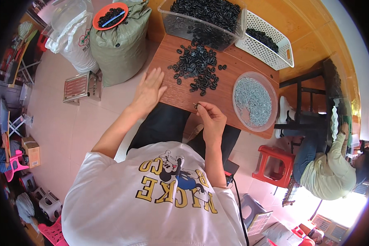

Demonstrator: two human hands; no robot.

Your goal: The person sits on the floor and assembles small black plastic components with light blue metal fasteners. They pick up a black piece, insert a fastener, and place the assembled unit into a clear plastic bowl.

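My left hand lies flat with its fingers stretched out at the left edge of the brown wooden table, holding nothing. Between thumb and fingertips, my right hand pinches a small black oval piece just over the table's front edge. Whether a metal part sits in that piece is too small to tell. Beyond both hands spreads a loose pile of similar black oval pieces with holes in them. To the right of the pile, a round clear tub holds many thin silvery metal pieces, which look like screws.
At the table's back stand a clear bin of black pieces and a white perforated basket. Stuffed sacks stand left, one topped by an orange plate. A red stool and another seated person are right.
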